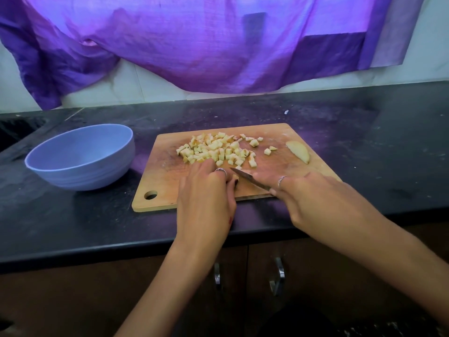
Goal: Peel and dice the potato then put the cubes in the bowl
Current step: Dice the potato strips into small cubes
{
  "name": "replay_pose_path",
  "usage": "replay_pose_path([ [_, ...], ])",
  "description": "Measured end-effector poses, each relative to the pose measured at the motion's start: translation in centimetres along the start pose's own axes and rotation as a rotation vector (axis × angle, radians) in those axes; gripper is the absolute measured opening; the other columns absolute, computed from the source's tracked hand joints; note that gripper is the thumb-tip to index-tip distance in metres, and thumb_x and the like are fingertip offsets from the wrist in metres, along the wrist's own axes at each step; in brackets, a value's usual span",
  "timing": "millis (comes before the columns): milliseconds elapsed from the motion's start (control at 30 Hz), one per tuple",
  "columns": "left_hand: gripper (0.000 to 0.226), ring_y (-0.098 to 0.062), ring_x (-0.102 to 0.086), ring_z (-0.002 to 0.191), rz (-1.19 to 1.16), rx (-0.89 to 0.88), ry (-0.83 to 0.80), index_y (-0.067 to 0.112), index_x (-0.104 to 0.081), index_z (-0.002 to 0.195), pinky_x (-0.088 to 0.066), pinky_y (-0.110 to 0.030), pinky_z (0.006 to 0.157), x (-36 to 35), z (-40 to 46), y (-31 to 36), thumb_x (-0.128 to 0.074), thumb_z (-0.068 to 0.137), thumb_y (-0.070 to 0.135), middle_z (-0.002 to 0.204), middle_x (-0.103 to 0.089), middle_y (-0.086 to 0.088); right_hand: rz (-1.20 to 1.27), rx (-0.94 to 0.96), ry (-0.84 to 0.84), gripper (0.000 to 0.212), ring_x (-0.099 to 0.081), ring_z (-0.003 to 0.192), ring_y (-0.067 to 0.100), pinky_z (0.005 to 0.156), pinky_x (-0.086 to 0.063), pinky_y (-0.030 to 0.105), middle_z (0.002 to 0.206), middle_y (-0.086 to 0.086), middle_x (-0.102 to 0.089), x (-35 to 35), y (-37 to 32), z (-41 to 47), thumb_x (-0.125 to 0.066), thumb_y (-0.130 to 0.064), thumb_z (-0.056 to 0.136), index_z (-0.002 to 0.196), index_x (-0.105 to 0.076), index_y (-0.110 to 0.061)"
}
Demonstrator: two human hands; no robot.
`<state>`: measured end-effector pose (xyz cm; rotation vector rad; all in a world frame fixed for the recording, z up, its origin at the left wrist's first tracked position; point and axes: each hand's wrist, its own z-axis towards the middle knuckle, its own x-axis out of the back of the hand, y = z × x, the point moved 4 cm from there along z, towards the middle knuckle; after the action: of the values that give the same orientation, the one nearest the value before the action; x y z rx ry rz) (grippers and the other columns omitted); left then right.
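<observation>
While we look down from the head camera, we see a rectangular pale wooden cutting board (170, 176) with a round hanging hole at its near left corner, lying on a black stone worktop (364, 152).

A heap of small pale yellow potato cubes (216, 149) covers the far middle of the board, with a few cubes strayed to the right of the heap. Well to the right of them, near the board's right edge, lies a curved, unpeeled-looking pale potato slice (300, 152), apart from the cubes.

Our left hand (206, 198) rests on the board just in front of the heap, its ringed fingers curled down over a small bit of potato that we can barely make out beside the blade. We cannot tell how firmly that grip pinches it.

Our right hand (313, 203), blurred, closes its grip round the handle of a small dark-bladed kitchen knife (247, 178), whose tip points left toward the left fingers and lies low over the board.

A round light blue plastic bowl (80, 156) stands on the worktop just left of the board, with no cubes showing inside.

Behind the worktop, a purple cloth (194, 45) hangs over a pale tiled wall, and below its front edge are brown cabinet doors with metal handles (279, 276).
</observation>
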<state>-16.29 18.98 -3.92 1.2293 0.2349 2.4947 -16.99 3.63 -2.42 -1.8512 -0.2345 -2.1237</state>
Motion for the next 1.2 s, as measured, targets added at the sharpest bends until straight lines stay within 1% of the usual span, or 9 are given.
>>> replay_pose_path([
  [167, 0.022, -0.017, -0.046, 0.097, -0.029, 0.036, -0.007, 0.016, -0.07, 0.105, -0.036, -0.029, 0.078, -0.3, -0.1, 0.6, -0.058, 0.092, 0.029, 0.09, -0.042, 0.008, 0.162, 0.005, 0.06, 0.02, -0.056, 0.083, 0.029, 0.073, -0.05, 0.043, 0.087, 0.005, -0.059, 0.3, 0.1, -0.5, -0.034, -0.037, 0.1, 0.093, -0.051, -0.027],
  [267, 0.023, -0.015, -0.045, 0.101, -0.06, 0.077, 0.022, 0.016, -0.07, 0.107, -0.032, -0.028, 0.081, -0.1, -0.7, -0.5, -0.062, 0.09, 0.03, 0.1, -0.051, 0.005, 0.159, 0.034, 0.042, 0.028, -0.057, 0.085, 0.028, 0.074, -0.051, 0.043, 0.092, 0.003, -0.059, 0.1, 0.1, -0.4, -0.032, -0.039, 0.1, 0.117, -0.053, -0.031],
  [367, 0.01, -0.009, -0.039, 0.094, -0.138, 0.11, 0.047, 0.016, -0.073, 0.089, -0.04, -0.036, 0.08, 0.0, -1.0, -1.5, -0.068, 0.085, 0.025, 0.095, -0.049, 0.008, 0.151, 0.06, 0.016, 0.037, -0.056, 0.085, 0.026, 0.074, -0.05, 0.041, 0.093, 0.002, -0.058, 0.2, -0.1, -0.4, -0.031, -0.037, 0.1, 0.135, -0.04, -0.049],
  [500, 0.006, -0.012, -0.042, 0.097, -0.185, 0.146, 0.005, 0.017, -0.073, 0.082, -0.042, -0.036, 0.082, -0.4, -0.7, -2.0, -0.071, 0.084, 0.023, 0.096, -0.047, 0.01, 0.134, 0.102, 0.003, 0.043, -0.056, 0.086, 0.025, 0.074, -0.052, 0.042, 0.093, 0.004, -0.06, 0.5, -0.3, 0.6, -0.034, -0.032, 0.101, 0.139, -0.034, -0.052],
  [600, 0.007, -0.011, -0.041, 0.1, -0.191, 0.164, -0.011, 0.02, -0.072, 0.081, -0.039, -0.034, 0.084, -0.3, -0.6, -2.1, -0.07, 0.084, 0.026, 0.099, -0.047, 0.011, 0.084, 0.106, -0.011, 0.042, -0.05, 0.067, 0.018, 0.058, -0.042, 0.033, 0.087, 0.002, -0.054, 0.2, -0.6, 2.2, -0.036, -0.032, 0.101, 0.139, -0.035, -0.049],
  [700, 0.008, -0.013, -0.042, 0.102, -0.178, 0.171, -0.024, 0.022, -0.072, 0.084, -0.039, -0.034, 0.086, -0.2, -0.8, -1.9, -0.068, 0.086, 0.029, 0.099, -0.047, 0.011, 0.06, 0.106, -0.033, 0.043, -0.042, 0.062, 0.015, 0.054, -0.036, 0.029, 0.086, 0.003, -0.048, -0.1, -1.1, 2.5, -0.035, -0.032, 0.102, 0.141, -0.033, -0.049],
  [1000, 0.007, -0.01, -0.038, 0.095, -0.172, 0.137, 0.012, 0.017, -0.073, 0.085, -0.038, -0.031, 0.082, -0.1, -0.8, -1.4, -0.069, 0.085, 0.023, 0.094, -0.043, 0.013, 0.031, 0.056, -0.047, 0.052, -0.057, 0.089, 0.026, 0.073, -0.051, 0.036, 0.105, 0.008, -0.057, -0.2, -1.3, 0.7, -0.039, -0.027, 0.101, 0.143, -0.022, -0.051],
  [1100, 0.008, -0.009, -0.039, 0.095, -0.203, 0.15, 0.017, 0.016, -0.072, 0.082, -0.037, -0.029, 0.083, -0.1, -0.8, -1.6, -0.07, 0.085, 0.024, 0.093, -0.044, 0.012, -0.212, 0.104, 0.087, 0.061, -0.058, 0.098, 0.025, 0.071, -0.046, 0.033, 0.111, 0.002, -0.059, -0.3, -1.8, -0.1, -0.04, -0.025, 0.1, 0.147, -0.009, -0.047],
  [1200, 0.012, -0.011, -0.042, 0.099, -0.182, 0.161, -0.004, 0.016, -0.071, 0.084, -0.04, -0.032, 0.087, -0.3, -0.9, -1.7, -0.067, 0.087, 0.027, 0.096, -0.044, 0.012, -0.118, 0.105, 0.17, 0.056, -0.059, 0.099, 0.025, 0.075, -0.049, 0.034, 0.114, 0.002, -0.062, -0.2, -1.8, -0.4, -0.038, -0.029, 0.099, 0.146, -0.014, -0.049],
])
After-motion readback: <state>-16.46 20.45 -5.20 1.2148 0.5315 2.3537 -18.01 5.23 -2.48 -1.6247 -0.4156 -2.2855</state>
